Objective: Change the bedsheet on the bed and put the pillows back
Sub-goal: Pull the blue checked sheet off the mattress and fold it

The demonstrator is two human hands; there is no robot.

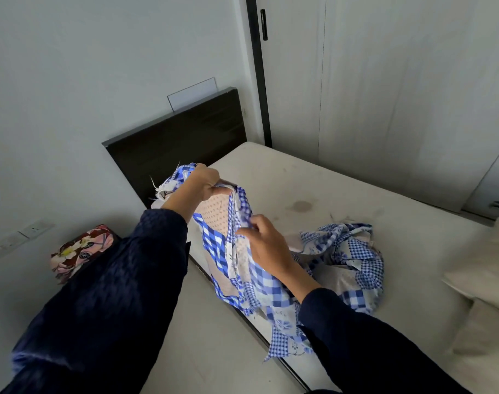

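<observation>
A blue-and-white checked bedsheet (345,251) lies bunched on the bare, stained mattress (313,177) and trails over its near edge. My left hand (204,182) grips a raised edge of the sheet near the dark headboard (180,143). My right hand (266,243) pinches the same edge lower down, above the mattress side. Between the hands the cloth hangs in a strip, showing a dotted beige patch. Two pale pillows (484,268) lie at the right of the mattress.
A floral-patterned bundle (80,248) sits on a surface by the wall at the left, next to wall sockets (36,228). White wardrobe doors (399,81) stand behind the bed. Pale floor (208,351) runs along the near side.
</observation>
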